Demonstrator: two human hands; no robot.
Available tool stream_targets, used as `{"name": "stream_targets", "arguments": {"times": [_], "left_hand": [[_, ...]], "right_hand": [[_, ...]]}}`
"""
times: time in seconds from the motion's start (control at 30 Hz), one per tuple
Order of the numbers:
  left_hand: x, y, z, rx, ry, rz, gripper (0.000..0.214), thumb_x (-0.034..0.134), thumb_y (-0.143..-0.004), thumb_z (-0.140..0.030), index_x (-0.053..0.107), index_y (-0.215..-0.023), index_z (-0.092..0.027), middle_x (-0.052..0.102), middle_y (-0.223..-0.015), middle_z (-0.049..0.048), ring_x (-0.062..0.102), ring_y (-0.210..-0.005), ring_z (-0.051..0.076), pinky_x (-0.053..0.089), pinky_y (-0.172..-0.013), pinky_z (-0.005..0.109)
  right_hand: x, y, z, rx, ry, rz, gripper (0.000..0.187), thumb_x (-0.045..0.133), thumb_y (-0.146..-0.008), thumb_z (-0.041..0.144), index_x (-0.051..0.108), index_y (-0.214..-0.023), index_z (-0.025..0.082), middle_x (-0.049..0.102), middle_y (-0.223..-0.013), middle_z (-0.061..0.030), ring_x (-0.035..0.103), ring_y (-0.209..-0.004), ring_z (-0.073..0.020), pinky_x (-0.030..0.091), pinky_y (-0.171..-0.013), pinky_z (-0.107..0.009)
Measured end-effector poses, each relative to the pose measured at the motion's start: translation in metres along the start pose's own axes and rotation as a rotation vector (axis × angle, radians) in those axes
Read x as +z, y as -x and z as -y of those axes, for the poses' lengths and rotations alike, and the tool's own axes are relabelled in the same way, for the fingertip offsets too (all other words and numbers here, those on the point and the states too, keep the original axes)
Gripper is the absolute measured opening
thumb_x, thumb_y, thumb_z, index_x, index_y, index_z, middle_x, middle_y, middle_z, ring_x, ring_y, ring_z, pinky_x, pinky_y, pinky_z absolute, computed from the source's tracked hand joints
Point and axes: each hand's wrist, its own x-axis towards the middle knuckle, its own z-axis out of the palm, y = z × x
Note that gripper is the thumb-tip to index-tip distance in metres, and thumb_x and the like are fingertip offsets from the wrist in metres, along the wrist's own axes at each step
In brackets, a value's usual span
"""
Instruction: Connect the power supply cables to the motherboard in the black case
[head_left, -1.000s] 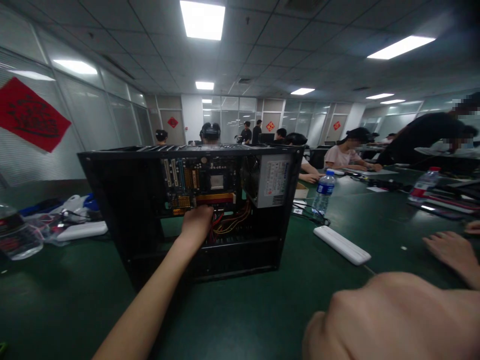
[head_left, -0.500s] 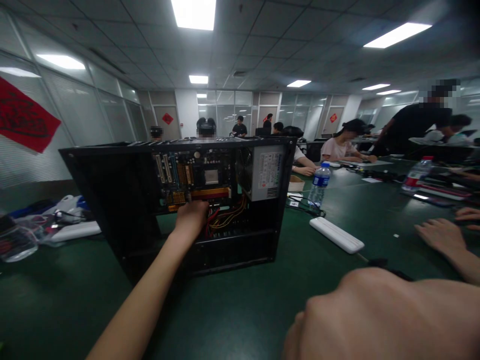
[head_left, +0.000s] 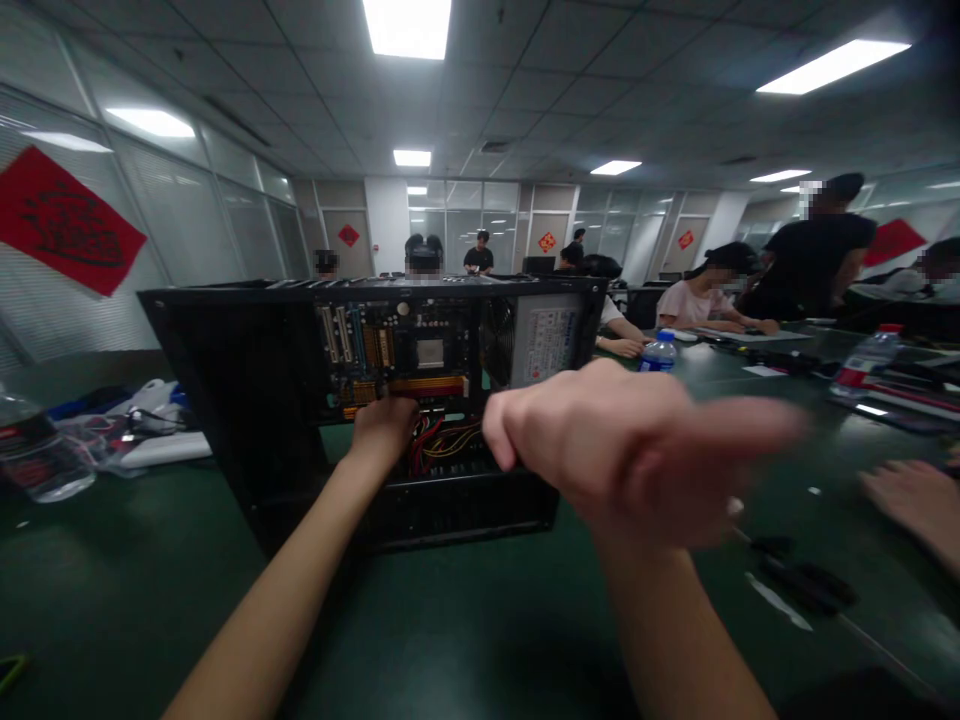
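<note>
Inside the open computer case (head_left: 461, 512): left hand (head_left: 381, 432). In front of it: right hand (head_left: 600, 440). Neither grip can be determined.

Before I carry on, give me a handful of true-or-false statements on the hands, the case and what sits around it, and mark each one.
1. The left hand reaches into the open side of the case. True.
2. The power supply sits at the picture-left end of the case. False: the power supply is at the upper right, beside the motherboard.
3. Red and yellow cables lie below the motherboard. True.
4. The right hand is behind the case. False: the right hand is in front of it, toward its picture-right side.
5. The blue-capped bottle is beyond the right hand, to the picture-right of the case. True.
</note>
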Motion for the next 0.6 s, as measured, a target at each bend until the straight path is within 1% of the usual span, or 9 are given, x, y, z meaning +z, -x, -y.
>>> {"name": "stream_targets", "arguments": {"times": [0.03, 0.1, 0.17, 0.2, 0.27, 0.33, 0.4, 0.5, 0.6], "left_hand": [[0.000, -0.001, -0.001, -0.016, -0.004, 0.012, 0.036, 0.041, -0.095, -0.031, 0.072, -0.105, -0.017, 0.072, -0.104, 0.0183, 0.068, -0.097, 0.030, 0.050, -0.081, 0.040], [0.000, -0.001, -0.002, -0.037, -0.020, 0.016, 0.038, 0.038, -0.095, -0.029, 0.072, -0.106, -0.016, 0.072, -0.103, 0.0189, 0.068, -0.098, 0.032, 0.051, -0.082, 0.041], [0.001, -0.001, -0.003, -0.030, -0.044, -0.012, 0.039, 0.037, -0.095, -0.030, 0.072, -0.105, -0.016, 0.072, -0.102, 0.0182, 0.069, -0.097, 0.034, 0.052, -0.081, 0.043], [0.001, -0.001, -0.002, -0.022, -0.058, -0.029, 0.039, 0.037, -0.095, -0.031, 0.072, -0.105, -0.017, 0.072, -0.101, 0.0177, 0.069, -0.096, 0.034, 0.053, -0.080, 0.043], [0.001, -0.001, -0.001, -0.015, -0.075, -0.049, 0.038, 0.041, -0.095, -0.036, 0.073, -0.104, -0.019, 0.073, -0.100, 0.0167, 0.069, -0.095, 0.035, 0.054, -0.078, 0.043], [0.000, -0.001, 0.001, -0.028, -0.085, -0.038, 0.036, 0.045, -0.094, -0.039, 0.074, -0.102, -0.020, 0.073, -0.099, 0.0156, 0.070, -0.094, 0.034, 0.054, -0.078, 0.042], [0.000, -0.001, 0.002, -0.034, -0.096, -0.027, 0.036, 0.046, -0.093, -0.040, 0.074, -0.101, -0.019, 0.073, -0.098, 0.0154, 0.070, -0.093, 0.035, 0.055, -0.077, 0.042], [0.001, -0.001, 0.003, -0.030, -0.110, -0.040, 0.037, 0.045, -0.094, -0.041, 0.074, -0.102, -0.017, 0.073, -0.100, 0.0165, 0.069, -0.095, 0.037, 0.055, -0.077, 0.044], [0.003, 0.000, 0.001, -0.017, -0.107, -0.062, 0.038, 0.045, -0.094, -0.040, 0.073, -0.102, -0.016, 0.073, -0.098, 0.0177, 0.069, -0.095, 0.037, 0.054, -0.076, 0.044]], "right_hand": [[0.009, -0.021, -0.016, 0.007, 0.052, -0.033, 0.069, 0.015, -0.104, 0.055, 0.051, -0.059, 0.018, 0.049, -0.056, -0.0029, 0.047, -0.055, -0.0117, 0.041, -0.063, -0.029], [0.024, -0.045, -0.047, 0.088, 0.272, 0.046, 0.055, 0.032, -0.104, 0.047, 0.056, -0.067, 0.015, 0.057, -0.065, -0.0034, 0.052, -0.061, -0.0113, 0.040, -0.064, -0.026], [0.035, -0.048, -0.076, 0.254, 0.562, 0.161, 0.031, 0.046, -0.101, 0.034, 0.063, -0.085, 0.014, 0.066, -0.084, -0.0070, 0.060, -0.077, -0.0144, 0.041, -0.071, -0.026], [0.039, -0.046, -0.090, 0.338, 0.679, 0.212, 0.022, 0.048, -0.099, 0.026, 0.064, -0.092, 0.013, 0.067, -0.094, -0.0096, 0.062, -0.085, -0.0167, 0.042, -0.074, -0.026], [0.046, -0.038, -0.115, 0.472, 0.809, 0.292, 0.018, 0.048, -0.097, 0.018, 0.064, -0.101, 0.011, 0.067, -0.106, -0.0130, 0.063, -0.096, -0.0205, 0.043, -0.078, -0.027], [0.051, -0.032, -0.134, 0.549, 0.846, 0.326, 0.020, 0.048, -0.097, 0.017, 0.065, -0.104, 0.010, 0.067, -0.109, -0.0140, 0.064, -0.100, -0.0228, 0.044, -0.079, -0.028], [0.055, -0.029, -0.147, 0.588, 0.847, 0.329, 0.021, 0.047, -0.097, 0.018, 0.066, -0.104, 0.011, 0.068, -0.108, -0.0141, 0.065, -0.100, -0.0239, 0.045, -0.080, -0.029], [0.059, -0.028, -0.159, 0.614, 0.839, 0.331, 0.026, 0.044, -0.099, 0.019, 0.068, -0.101, 0.010, 0.069, -0.105, -0.0156, 0.067, -0.099, -0.0244, 0.046, -0.080, -0.029], [0.061, -0.028, -0.164, 0.633, 0.846, 0.306, 0.028, 0.042, -0.099, 0.017, 0.069, -0.101, 0.010, 0.070, -0.105, -0.0166, 0.068, -0.098, -0.0247, 0.047, -0.081, -0.029]]}}
